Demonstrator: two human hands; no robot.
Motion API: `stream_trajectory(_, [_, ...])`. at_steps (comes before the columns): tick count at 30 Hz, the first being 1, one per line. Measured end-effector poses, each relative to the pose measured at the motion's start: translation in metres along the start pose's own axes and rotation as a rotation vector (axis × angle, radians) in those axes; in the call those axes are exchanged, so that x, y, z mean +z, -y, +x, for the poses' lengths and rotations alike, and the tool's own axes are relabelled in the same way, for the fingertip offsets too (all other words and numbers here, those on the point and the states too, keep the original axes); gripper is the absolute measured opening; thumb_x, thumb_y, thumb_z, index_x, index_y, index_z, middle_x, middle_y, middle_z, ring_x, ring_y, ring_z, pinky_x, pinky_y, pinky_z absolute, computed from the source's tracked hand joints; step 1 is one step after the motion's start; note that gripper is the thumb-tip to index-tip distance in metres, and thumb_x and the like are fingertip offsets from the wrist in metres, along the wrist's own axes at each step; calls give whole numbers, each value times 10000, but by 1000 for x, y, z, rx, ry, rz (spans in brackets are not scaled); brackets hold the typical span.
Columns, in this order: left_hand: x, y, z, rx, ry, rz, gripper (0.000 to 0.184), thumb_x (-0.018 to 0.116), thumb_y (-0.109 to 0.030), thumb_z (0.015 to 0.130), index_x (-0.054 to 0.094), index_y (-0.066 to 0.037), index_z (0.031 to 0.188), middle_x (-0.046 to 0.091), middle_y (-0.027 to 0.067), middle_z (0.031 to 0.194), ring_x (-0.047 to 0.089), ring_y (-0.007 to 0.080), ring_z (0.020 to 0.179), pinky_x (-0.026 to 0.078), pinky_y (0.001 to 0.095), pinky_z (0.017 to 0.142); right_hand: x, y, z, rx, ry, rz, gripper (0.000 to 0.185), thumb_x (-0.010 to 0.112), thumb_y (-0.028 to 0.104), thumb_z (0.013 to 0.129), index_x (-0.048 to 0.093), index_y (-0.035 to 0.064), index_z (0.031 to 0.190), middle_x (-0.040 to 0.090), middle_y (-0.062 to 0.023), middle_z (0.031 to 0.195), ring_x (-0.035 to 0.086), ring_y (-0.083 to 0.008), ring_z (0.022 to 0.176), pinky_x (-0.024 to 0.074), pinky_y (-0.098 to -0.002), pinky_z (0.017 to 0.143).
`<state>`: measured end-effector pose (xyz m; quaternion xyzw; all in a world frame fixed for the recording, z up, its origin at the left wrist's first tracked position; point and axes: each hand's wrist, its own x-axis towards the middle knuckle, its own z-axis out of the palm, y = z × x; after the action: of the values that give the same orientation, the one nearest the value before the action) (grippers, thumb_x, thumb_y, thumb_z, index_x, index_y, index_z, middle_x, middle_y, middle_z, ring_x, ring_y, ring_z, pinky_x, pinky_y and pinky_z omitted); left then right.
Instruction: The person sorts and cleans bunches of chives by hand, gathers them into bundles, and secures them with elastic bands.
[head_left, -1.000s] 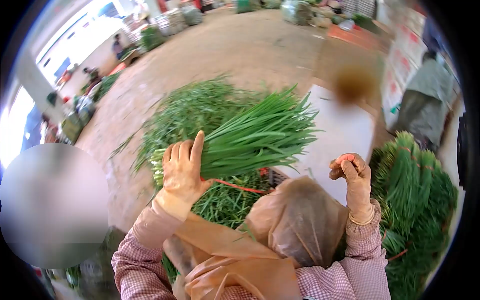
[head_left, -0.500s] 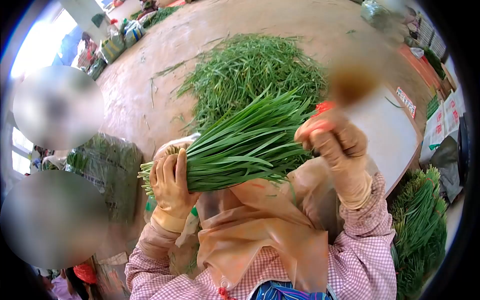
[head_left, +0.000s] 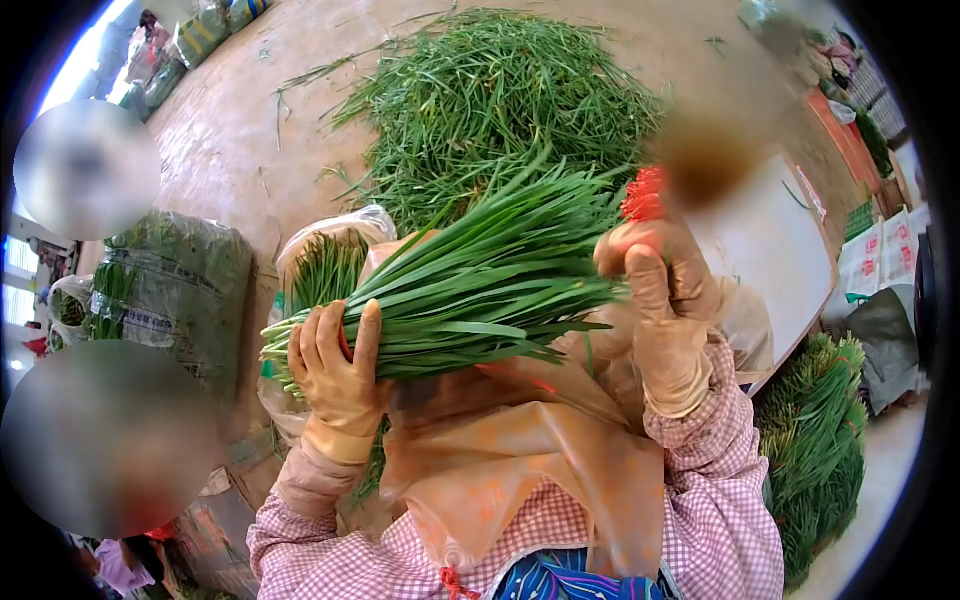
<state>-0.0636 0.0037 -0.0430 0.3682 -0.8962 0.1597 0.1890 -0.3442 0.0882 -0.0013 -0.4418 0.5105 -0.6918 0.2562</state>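
Note:
My left hand (head_left: 340, 372), in a tan glove, is wrapped round the pale stem end of a bunch of long green leaves (head_left: 470, 280). A bit of red band shows between its fingers. The leaves fan out to the right over my brown apron (head_left: 500, 450). My right hand (head_left: 665, 275), also gloved, is closed near the leaf tips, with a cluster of red ties (head_left: 643, 194) sticking up from it.
A large heap of loose green leaves (head_left: 500, 100) lies on the floor ahead. Tied bundles (head_left: 815, 450) are stacked at the right, beside a white board (head_left: 765, 250). Plastic-wrapped bundles (head_left: 190, 300) stand at the left. People sit far off.
The view has swung downward and to the right. The red strand that trailed from my left hand is now mostly hidden. My right hand has come closer to the leaves, and its red ties now show.

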Motion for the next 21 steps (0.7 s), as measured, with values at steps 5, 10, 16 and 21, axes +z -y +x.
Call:
stream_trajectory(5, [0, 1, 1, 9, 27, 19, 871, 784, -303, 573, 460, -121, 1360, 487, 169, 1283, 469, 378, 1185, 323, 522, 1029, 5, -20, 7, -364, 184, -276, 80, 655, 67, 881, 615, 2, 904, 619, -114, 850, 628, -226, 801, 500, -294, 723])
stream_trajectory(10, [3, 0, 0, 1, -20, 15, 832, 784, -288, 586, 476, -106, 1337, 496, 172, 1265, 484, 382, 1161, 353, 522, 1011, 11, -34, -9, -62, 161, -358, 93, 688, 66, 844, 623, 26, 896, 609, -89, 781, 589, -224, 681, 484, -319, 636])
stream_trajectory(16, [4, 1, 2, 14, -42, 37, 743, 769, -297, 650, 497, -112, 1316, 514, 169, 1244, 501, 378, 1140, 380, 503, 991, 15, -35, -9, -117, 234, -519, 112, 699, 56, 822, 635, 36, 912, 621, -92, 776, 620, -249, 696, 504, -331, 642])
stream_trajectory(21, [6, 2, 1, 17, -39, 37, 709, 753, -339, 695, 498, -121, 1320, 513, 168, 1246, 503, 376, 1138, 378, 503, 992, 26, -46, -13, -56, 144, -428, 205, 705, 74, 819, 654, 32, 1013, 681, -122, 884, 666, -267, 754, 529, -330, 676])
